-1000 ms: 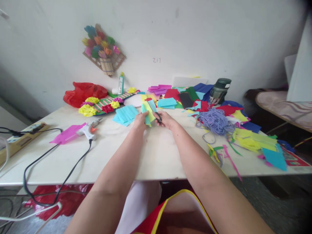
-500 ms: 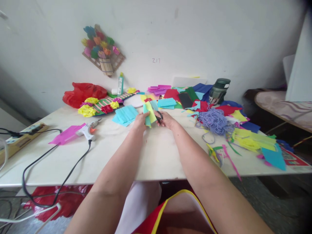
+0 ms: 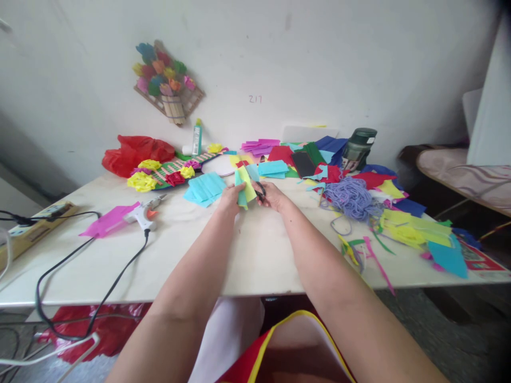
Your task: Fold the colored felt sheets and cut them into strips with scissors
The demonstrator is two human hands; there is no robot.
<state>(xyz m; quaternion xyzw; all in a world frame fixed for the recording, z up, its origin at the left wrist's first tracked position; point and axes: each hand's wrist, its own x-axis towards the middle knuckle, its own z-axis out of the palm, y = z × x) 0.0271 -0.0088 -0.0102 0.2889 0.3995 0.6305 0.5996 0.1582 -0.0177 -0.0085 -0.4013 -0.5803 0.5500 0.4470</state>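
Note:
Over the middle of the table, my left hand [image 3: 232,196] is closed on yellow and light-blue crepe paper [image 3: 247,184]. My right hand [image 3: 272,197] grips a pair of black-handled scissors [image 3: 260,190] by the handles, their blades at the right side of the paper and mostly hidden by it. A stack of light-blue paper pieces [image 3: 205,189] lies just left of my left hand. Beyond my right hand is a second light-blue stack [image 3: 273,169].
A white glue gun [image 3: 140,215] with a black cord lies at left by magenta paper [image 3: 109,220]. Purple yarn [image 3: 350,198], coloured paper scraps and a dark phone [image 3: 304,164] are at right. A dark bottle [image 3: 360,149] and a glue bottle [image 3: 197,137] stand behind.
The scissor handles look slightly shifted in my right hand. Both hands and the paper stay in nearly the same place.

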